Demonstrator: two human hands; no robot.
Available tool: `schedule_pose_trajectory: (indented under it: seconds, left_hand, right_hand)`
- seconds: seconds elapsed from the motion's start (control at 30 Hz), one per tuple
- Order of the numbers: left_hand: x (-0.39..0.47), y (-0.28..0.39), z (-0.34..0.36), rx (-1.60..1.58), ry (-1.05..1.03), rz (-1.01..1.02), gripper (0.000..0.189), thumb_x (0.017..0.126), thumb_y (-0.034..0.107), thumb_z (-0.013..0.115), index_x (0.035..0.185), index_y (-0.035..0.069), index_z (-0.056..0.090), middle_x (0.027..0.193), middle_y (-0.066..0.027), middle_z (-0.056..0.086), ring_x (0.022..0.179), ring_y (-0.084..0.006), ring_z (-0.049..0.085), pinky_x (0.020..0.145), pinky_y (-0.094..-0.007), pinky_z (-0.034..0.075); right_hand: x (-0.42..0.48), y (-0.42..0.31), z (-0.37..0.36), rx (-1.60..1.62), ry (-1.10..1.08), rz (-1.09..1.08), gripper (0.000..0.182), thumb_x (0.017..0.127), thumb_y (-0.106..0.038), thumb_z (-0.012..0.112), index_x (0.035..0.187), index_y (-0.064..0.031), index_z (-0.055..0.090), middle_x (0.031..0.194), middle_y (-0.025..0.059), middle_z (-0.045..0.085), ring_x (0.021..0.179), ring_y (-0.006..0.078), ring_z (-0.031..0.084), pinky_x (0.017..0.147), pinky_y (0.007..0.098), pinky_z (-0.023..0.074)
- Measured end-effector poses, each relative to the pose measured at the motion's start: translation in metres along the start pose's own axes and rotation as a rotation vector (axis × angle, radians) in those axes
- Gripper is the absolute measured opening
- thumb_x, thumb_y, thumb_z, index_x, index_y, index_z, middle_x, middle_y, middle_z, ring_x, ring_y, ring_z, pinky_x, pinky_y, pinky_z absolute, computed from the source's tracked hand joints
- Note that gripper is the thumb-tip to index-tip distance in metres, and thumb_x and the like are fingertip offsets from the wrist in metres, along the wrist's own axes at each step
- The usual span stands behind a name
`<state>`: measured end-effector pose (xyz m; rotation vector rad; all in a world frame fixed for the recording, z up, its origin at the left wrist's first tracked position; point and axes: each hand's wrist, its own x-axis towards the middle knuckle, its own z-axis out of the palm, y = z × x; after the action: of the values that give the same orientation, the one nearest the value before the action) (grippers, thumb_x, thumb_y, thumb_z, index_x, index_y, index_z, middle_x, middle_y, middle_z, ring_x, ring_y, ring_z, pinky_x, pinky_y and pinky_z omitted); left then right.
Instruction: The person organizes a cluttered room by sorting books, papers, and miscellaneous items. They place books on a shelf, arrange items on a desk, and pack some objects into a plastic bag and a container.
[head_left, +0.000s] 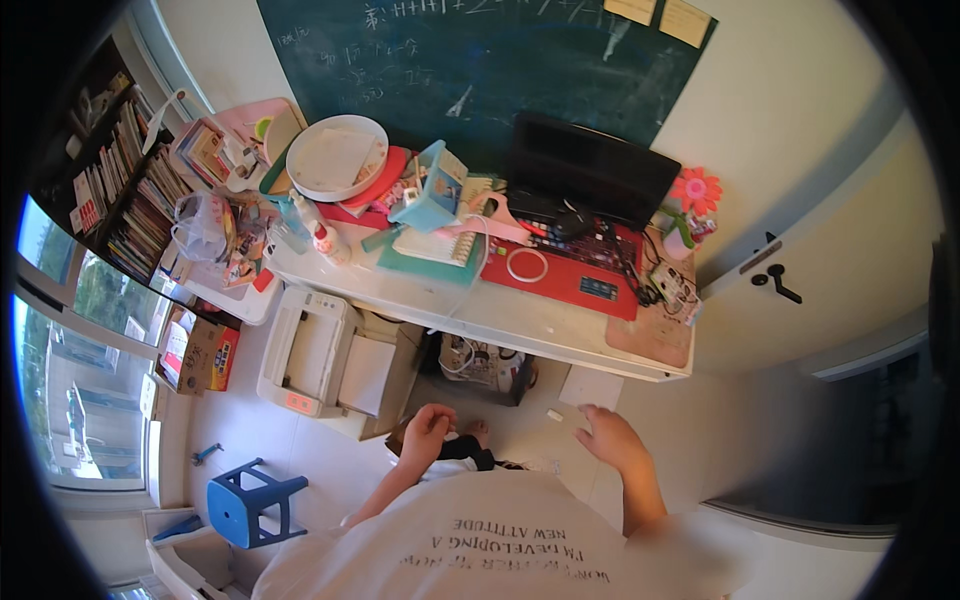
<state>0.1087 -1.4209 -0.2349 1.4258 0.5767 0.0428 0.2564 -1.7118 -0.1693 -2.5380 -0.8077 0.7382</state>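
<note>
My left hand hangs in front of my body with its fingers curled; whether anything is inside them is hidden. It is nearest to the white printer and the paper on its tray. Out to the right, my right hand is held with thumb and fingers apart and holds nothing. Beyond its fingertips, a small white object and a pale flat sheet lie on the floor. Ahead stands a cluttered white desk with a dark laptop on a red mat.
Under the desk sits a dark bin with a printed bag. A blue plastic stool and cardboard box are at left. On the desk are a round white tray, pump bottle and spiral notebook. A door is at right.
</note>
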Motion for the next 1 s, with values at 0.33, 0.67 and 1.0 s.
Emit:
schedule_pose_trajectory:
  seconds: [0.33, 0.67, 1.0]
  left_hand:
    - [0.058, -0.011, -0.057, -0.118, 0.246, -0.014, 0.012, 0.087, -0.001, 0.047, 0.095, 0.001, 0.056, 0.088, -0.0072, 0.059, 0.079, -0.0131, 0.058, 0.071, -0.0244, 0.047]
    - [0.016, -0.035, -0.069, -0.273, 0.725, -0.147, 0.01, 0.088, 0.001, 0.047, 0.093, 0.002, 0.056, 0.085, -0.0057, 0.06, 0.071, -0.0118, 0.057, 0.063, -0.0217, 0.046]
    - [0.001, -0.016, 0.003, -0.408, 0.925, -0.18, 0.009, 0.089, 0.003, 0.048, 0.094, 0.002, 0.056, 0.086, -0.006, 0.06, 0.071, -0.0111, 0.055, 0.067, -0.0224, 0.045]
  right_hand:
    - [0.2, -0.075, -0.03, 0.309, 0.025, -0.108, 0.069, 0.081, -0.028, 0.063, 0.133, 0.0019, 0.029, 0.118, 0.0236, 0.052, 0.093, 0.0331, 0.06, 0.082, 0.0396, 0.047]
    - [0.516, -0.095, -0.032, 0.721, 0.259, -0.049, 0.084, 0.079, -0.038, 0.068, 0.134, 0.0017, 0.019, 0.12, 0.0179, 0.05, 0.1, 0.0224, 0.058, 0.067, 0.0372, 0.0545]
    - [0.462, -0.153, -0.103, 1.138, -0.3, 0.273, 0.048, 0.075, -0.032, 0.061, 0.115, -0.0108, 0.046, 0.111, 0.0095, 0.053, 0.089, 0.0256, 0.06, 0.07, 0.0369, 0.0527]
